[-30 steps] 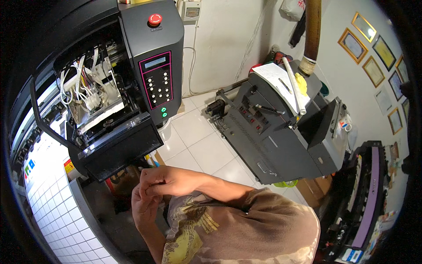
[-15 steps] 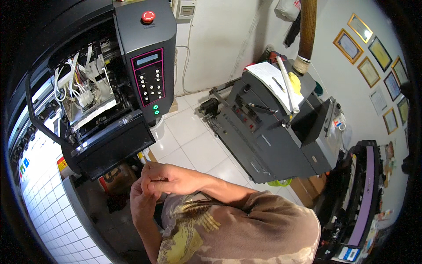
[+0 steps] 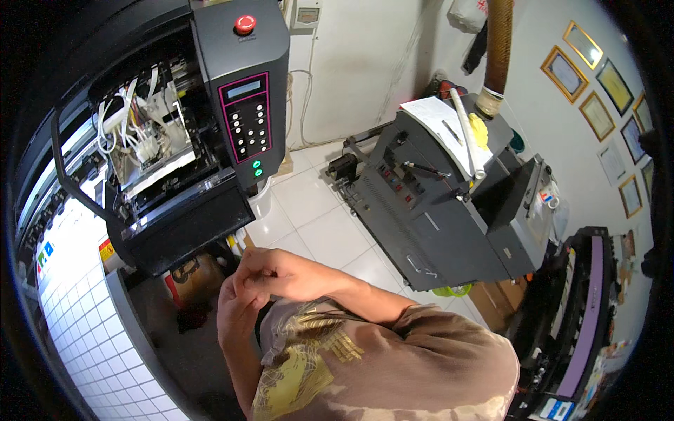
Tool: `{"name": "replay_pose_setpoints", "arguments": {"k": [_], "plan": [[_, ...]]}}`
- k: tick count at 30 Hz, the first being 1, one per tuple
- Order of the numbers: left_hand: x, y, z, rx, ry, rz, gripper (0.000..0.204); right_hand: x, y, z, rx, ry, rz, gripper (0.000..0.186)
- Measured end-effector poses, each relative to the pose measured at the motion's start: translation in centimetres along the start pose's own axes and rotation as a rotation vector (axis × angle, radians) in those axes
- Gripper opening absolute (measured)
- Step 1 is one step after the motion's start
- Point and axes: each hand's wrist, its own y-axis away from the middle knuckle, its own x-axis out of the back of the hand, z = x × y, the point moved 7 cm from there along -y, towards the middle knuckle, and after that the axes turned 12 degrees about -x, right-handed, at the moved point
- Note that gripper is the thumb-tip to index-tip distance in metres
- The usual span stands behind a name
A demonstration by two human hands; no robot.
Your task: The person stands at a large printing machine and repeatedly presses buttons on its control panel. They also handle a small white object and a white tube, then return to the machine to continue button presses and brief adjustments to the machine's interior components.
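My left hand (image 3: 236, 309) and my right hand (image 3: 286, 272) meet in front of my body, with fingers bent and pressed together. Whatever they pinch, if anything, is hidden among the fingers. Both stay apart from the large black printer (image 3: 184, 247), whose front corner is nearest to them. Its opened bay shows a print carriage (image 3: 144, 147) with white tubes and coloured wires. To the right of the bay, a control panel (image 3: 247, 137) carries white buttons and a small display. A red emergency button (image 3: 245, 25) tops that housing.
A white gridded bed (image 3: 105, 337) runs along the left. Beyond the tiled floor (image 3: 319, 235) stands a grey machine (image 3: 428, 224) with paper (image 3: 437, 126), a rolled sheet (image 3: 465, 133) and a brown hose (image 3: 499, 52). Another machine with a purple strip (image 3: 586, 316) is at right.
The whole view has shifted slightly, so the machines and my arms appear a little farther right. My hands remain together, with the fingers slightly rearranged.
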Motion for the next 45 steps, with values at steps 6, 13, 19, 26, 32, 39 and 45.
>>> {"name": "replay_pose_setpoints", "arguments": {"k": [6,13,19,26,32,39,45], "plan": [[1.5,0.2,-2.0,0.041,0.055,-0.108,0.063,0.1,0.7,1.2,-0.088,-0.084,-0.031,0.024],[2.6,0.3,-2.6,0.079,0.07,-0.007,0.054,0.9,0.0,1.5,-0.005,-0.004,0.107,0.022],[1.8,-0.1,-2.7,0.055,0.051,0.117,0.018,1.6,0.0,1.9,-0.013,0.04,0.167,0.02],[1.6,0.3,-3.8,0.073,0.087,0.134,0.022,2.0,1.0,2.0,-0.053,0.077,0.207,0.018],[0.8,0.3,-4.6,0.141,0.005,0.055,0.03,2.4,3.1,2.1,0.004,0.169,0.311,0.015],[0.4,1.8,-9.3,0.361,-0.089,0.034,0.024,3.8,7.9,4.2,-0.023,0.266,0.328,0.014],[-1.3,2.4,-11.4,0.43,-0.41,-0.115,0.025,5.2,11.2,7.3,-0.233,0.101,0.275,0.012]]}}
